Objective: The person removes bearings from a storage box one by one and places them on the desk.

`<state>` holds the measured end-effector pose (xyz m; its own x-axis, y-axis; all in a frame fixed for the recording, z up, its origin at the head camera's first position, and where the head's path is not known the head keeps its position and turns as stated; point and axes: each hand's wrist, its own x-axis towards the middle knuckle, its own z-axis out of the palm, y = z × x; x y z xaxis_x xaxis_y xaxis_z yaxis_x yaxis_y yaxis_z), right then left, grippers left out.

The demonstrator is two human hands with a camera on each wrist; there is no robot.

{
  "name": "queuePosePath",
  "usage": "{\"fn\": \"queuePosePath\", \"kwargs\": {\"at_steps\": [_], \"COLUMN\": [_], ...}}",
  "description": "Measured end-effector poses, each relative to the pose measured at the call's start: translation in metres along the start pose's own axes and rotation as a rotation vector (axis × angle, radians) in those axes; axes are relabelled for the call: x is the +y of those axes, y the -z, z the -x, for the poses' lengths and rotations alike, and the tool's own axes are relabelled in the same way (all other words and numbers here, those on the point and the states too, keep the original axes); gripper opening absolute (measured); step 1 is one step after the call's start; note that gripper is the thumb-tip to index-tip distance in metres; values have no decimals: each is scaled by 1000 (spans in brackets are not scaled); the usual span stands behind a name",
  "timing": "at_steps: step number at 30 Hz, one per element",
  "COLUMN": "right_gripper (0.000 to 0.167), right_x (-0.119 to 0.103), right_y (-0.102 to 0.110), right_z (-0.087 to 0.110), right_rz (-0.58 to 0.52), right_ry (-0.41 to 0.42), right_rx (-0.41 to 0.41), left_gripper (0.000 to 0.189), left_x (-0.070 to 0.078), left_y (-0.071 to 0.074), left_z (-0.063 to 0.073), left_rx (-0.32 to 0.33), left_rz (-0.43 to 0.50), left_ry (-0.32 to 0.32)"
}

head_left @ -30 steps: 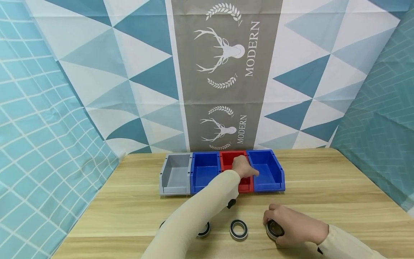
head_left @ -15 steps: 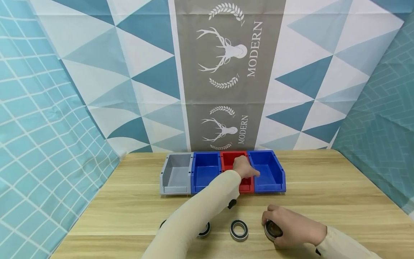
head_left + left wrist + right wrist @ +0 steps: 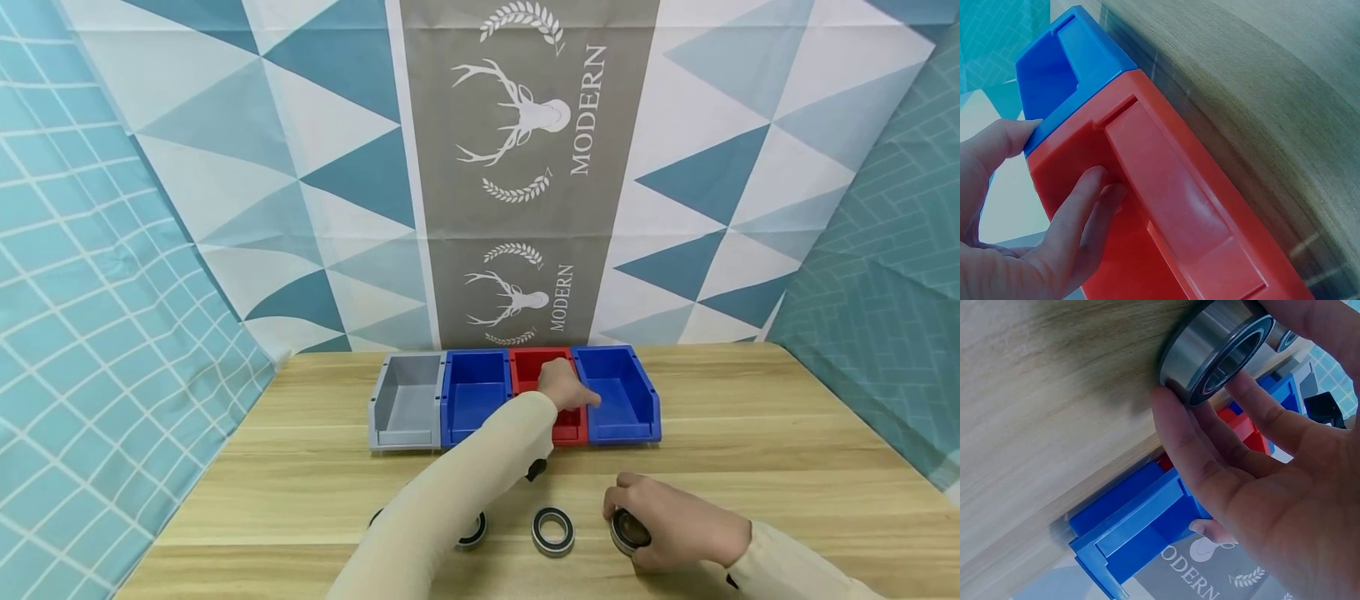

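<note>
My left hand [image 3: 564, 386] reaches into the red bin [image 3: 1185, 206]. In the left wrist view, its fairly straight fingers touch the inside of this bin, while the thumb rests on the rim beside the blue bin [image 3: 1100, 53]. Nothing shows between thumb and fingers. On the table, my right hand [image 3: 678, 521] holds a ball bearing [image 3: 1210, 353], a steel ring with a dark seal, thumb on one side and fingers on the other. Another bearing [image 3: 552, 532] lies flat just left of it. A third bearing [image 3: 474, 532] is partly covered by the left sleeve.
Behind the bearings, a grey bin [image 3: 408, 400], a blue bin [image 3: 477, 392], the red one and a blue bin at right [image 3: 618, 396] stand side by side on the wooden table [image 3: 750, 417]. Patterned cloth [image 3: 517, 167] hangs behind. The left forearm crosses over the table.
The right hand and its bearing have shifted slightly left, toward the bearing beside them. The left hand stays in the red bin.
</note>
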<state>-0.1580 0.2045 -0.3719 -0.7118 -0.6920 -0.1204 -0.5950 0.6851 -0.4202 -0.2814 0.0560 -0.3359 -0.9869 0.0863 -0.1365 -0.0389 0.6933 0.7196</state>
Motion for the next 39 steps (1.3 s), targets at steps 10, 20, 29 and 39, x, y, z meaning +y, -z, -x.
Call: {"fn": "queuePosePath", "kwargs": {"at_steps": [10,20,29,39], "right_gripper": [37,37,43,41], "right_x": [-2,-4,-7,-11], "right_y": [-4,-8,-13,-11], "right_z": [4,5,7,3], "right_rz": [9,36,67,66], "right_ry": [-25,-30,-31,-94], "right_rx": [-16,6,24,53], "left_gripper": [34,34,38,42], "left_x": [0,-1,-4,-20], "left_y": [-3,-3,-5,-10], "left_z": [5,5,7,-2], "left_rx": [-10,-13,9,-36], "left_rz": [22,2,-29,10], "left_ry": [13,1,-12,-134]}}
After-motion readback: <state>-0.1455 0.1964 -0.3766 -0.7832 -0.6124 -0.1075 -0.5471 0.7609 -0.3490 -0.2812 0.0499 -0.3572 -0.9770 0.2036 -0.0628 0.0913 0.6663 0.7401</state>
